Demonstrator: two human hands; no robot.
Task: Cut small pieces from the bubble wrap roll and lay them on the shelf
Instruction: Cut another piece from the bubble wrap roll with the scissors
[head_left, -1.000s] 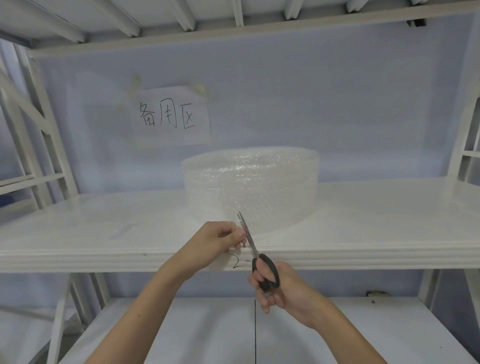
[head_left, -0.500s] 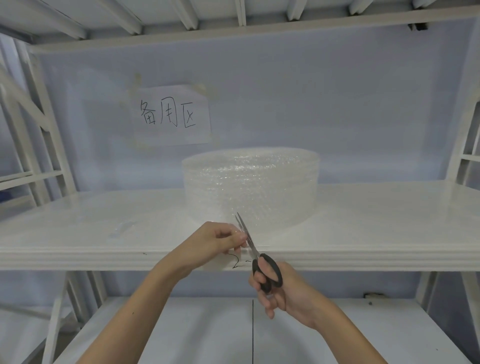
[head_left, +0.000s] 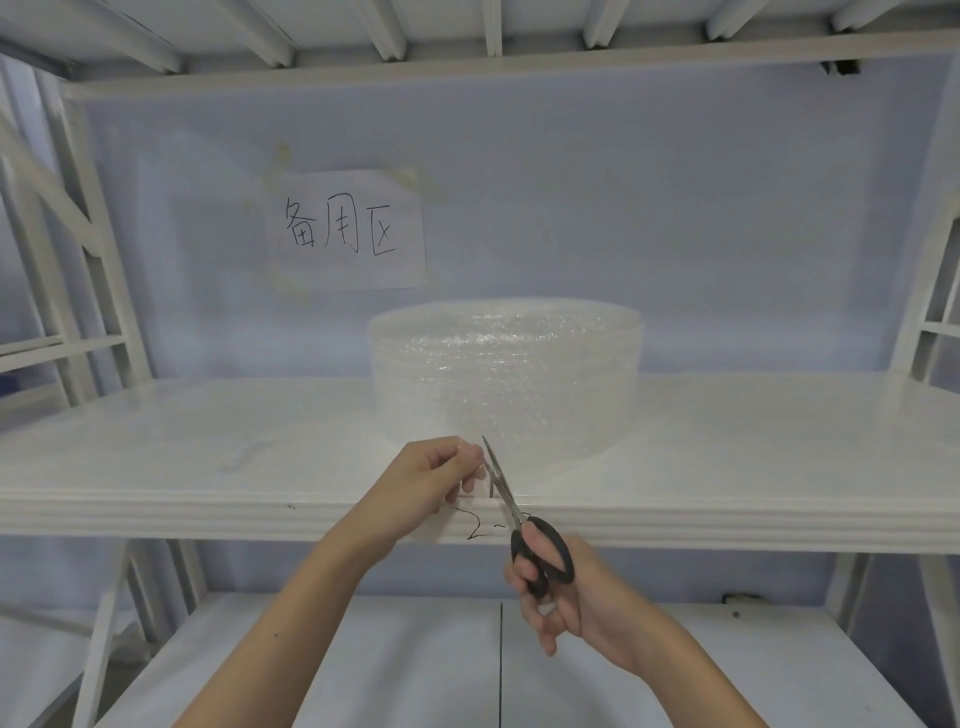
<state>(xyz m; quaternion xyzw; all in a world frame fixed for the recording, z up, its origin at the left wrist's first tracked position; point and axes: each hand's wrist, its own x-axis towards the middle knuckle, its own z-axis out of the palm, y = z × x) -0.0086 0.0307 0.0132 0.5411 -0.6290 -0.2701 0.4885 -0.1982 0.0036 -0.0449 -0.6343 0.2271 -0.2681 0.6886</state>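
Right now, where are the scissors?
In the head view, the scissors are in the right hand at the shelf's front edge, blades beside the left hand, before the bubble wrap roll.

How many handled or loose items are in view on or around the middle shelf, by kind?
Bubble wrap roll: 1
Scissors, in the right hand: 1
Paper sign on the back wall: 1
Loose end of wrap, in the left hand's grip: 1
Total: 4

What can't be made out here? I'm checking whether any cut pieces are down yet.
- Head view: the bubble wrap flap pinched by the left hand is clear; its edges vanish against the shelf.
- Right hand covers the scissors handles.
- Faint patch at left: piece or glare, unclear.
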